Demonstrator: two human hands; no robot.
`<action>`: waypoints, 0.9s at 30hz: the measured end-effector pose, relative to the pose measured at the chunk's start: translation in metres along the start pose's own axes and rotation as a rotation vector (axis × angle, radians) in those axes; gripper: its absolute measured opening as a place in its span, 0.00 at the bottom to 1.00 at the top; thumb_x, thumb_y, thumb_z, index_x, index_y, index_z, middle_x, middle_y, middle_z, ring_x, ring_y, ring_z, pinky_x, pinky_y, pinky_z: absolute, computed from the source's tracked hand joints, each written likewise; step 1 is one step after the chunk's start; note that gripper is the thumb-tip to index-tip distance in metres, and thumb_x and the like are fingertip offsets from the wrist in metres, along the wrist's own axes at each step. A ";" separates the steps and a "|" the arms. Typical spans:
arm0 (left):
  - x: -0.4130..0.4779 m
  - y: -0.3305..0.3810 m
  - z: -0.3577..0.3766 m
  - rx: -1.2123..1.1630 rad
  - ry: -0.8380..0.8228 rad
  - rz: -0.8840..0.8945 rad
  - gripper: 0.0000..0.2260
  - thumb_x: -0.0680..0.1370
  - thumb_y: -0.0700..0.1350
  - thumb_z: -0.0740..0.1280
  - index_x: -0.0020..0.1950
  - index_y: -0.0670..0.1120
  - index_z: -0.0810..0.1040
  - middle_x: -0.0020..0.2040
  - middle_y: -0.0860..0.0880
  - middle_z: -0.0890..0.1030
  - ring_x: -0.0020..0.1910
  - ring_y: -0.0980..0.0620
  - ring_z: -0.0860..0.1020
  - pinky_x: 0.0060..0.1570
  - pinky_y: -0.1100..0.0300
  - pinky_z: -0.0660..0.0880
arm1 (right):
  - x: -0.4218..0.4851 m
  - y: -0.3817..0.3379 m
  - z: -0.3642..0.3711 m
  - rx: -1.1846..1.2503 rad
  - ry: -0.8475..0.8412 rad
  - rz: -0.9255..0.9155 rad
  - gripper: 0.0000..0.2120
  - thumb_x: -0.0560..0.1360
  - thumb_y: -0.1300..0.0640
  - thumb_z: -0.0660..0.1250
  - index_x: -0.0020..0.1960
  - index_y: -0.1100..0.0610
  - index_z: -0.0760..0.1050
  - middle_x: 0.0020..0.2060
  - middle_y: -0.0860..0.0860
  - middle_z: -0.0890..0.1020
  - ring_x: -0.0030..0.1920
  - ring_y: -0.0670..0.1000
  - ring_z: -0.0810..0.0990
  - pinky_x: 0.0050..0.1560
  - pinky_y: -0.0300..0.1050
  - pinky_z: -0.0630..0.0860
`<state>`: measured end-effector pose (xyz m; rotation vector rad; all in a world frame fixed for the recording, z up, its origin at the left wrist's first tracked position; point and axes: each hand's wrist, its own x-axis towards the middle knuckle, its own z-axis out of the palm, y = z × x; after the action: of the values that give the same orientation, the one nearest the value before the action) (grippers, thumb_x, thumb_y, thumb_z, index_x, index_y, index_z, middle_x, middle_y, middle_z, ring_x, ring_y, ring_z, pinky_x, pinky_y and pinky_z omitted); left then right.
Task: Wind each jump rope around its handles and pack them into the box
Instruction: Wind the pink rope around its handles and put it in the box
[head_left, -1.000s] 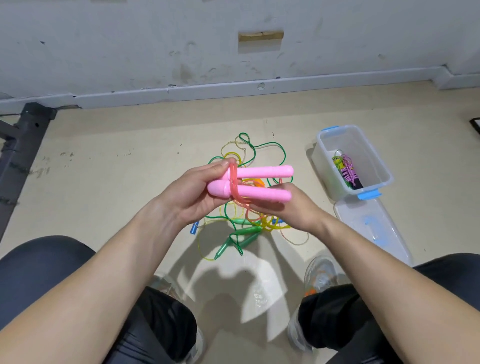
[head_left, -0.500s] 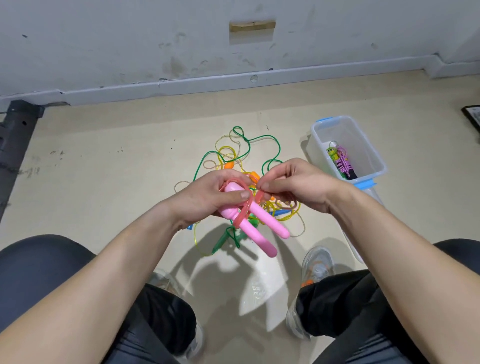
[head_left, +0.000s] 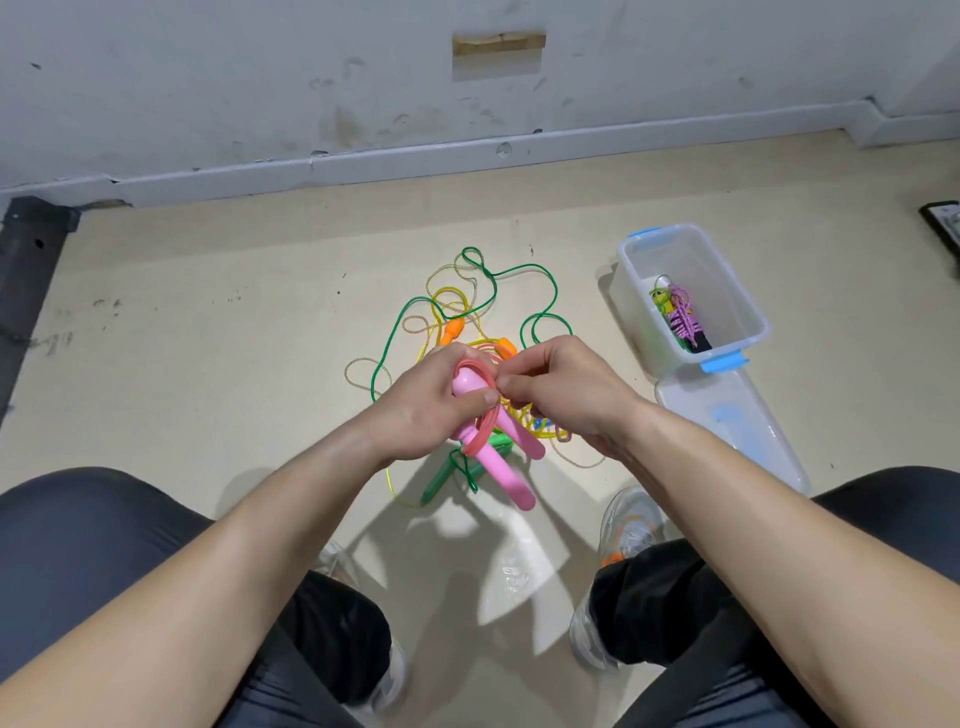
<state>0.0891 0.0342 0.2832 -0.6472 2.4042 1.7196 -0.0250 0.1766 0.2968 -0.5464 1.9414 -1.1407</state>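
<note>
Two pink handles (head_left: 511, 483) clasped in left hand (head_left: 426, 408) grip, right hand (head_left: 566, 387) pinching red rope (head_left: 482, 438) beside them

A tangle of loose ropes (head_left: 467, 291) lies on the middle of the floor (head_left: 208, 338), in front of the wall (head_left: 260, 78). Above its near side the left hand (head_left: 431, 405) and the right hand (head_left: 566, 389) meet, left beside right, both holding one jump rope (head_left: 506, 473) whose handles point toward the person. The box (head_left: 631, 283) stands to the right of the tangle, with wound ropes (head_left: 683, 317) inside it. Its lid (head_left: 753, 441) lies on the floor against the box's near end. A beam (head_left: 26, 270) lies at the floor's far left edge.
</note>
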 end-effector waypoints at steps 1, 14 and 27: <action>0.000 -0.001 0.000 0.012 -0.009 -0.001 0.07 0.80 0.43 0.70 0.55 0.52 0.76 0.47 0.51 0.78 0.40 0.56 0.77 0.42 0.59 0.72 | 0.000 0.000 0.000 0.028 -0.027 0.020 0.07 0.75 0.66 0.68 0.44 0.66 0.84 0.31 0.52 0.76 0.32 0.46 0.71 0.33 0.39 0.68; -0.011 0.005 0.006 0.118 0.103 0.122 0.22 0.74 0.43 0.76 0.55 0.64 0.68 0.49 0.59 0.77 0.44 0.60 0.77 0.47 0.58 0.75 | 0.002 0.005 -0.005 0.039 -0.066 0.032 0.08 0.73 0.58 0.77 0.43 0.64 0.84 0.29 0.50 0.77 0.32 0.47 0.73 0.34 0.39 0.69; -0.005 -0.003 0.004 0.115 0.111 0.016 0.13 0.75 0.50 0.74 0.53 0.63 0.75 0.52 0.59 0.81 0.51 0.58 0.79 0.54 0.55 0.76 | 0.004 0.008 -0.001 -0.022 -0.060 0.036 0.07 0.81 0.59 0.68 0.44 0.60 0.79 0.30 0.52 0.76 0.23 0.41 0.71 0.23 0.31 0.65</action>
<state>0.0938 0.0382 0.2812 -0.7269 2.5665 1.5764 -0.0278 0.1780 0.2882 -0.5493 1.9069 -1.0702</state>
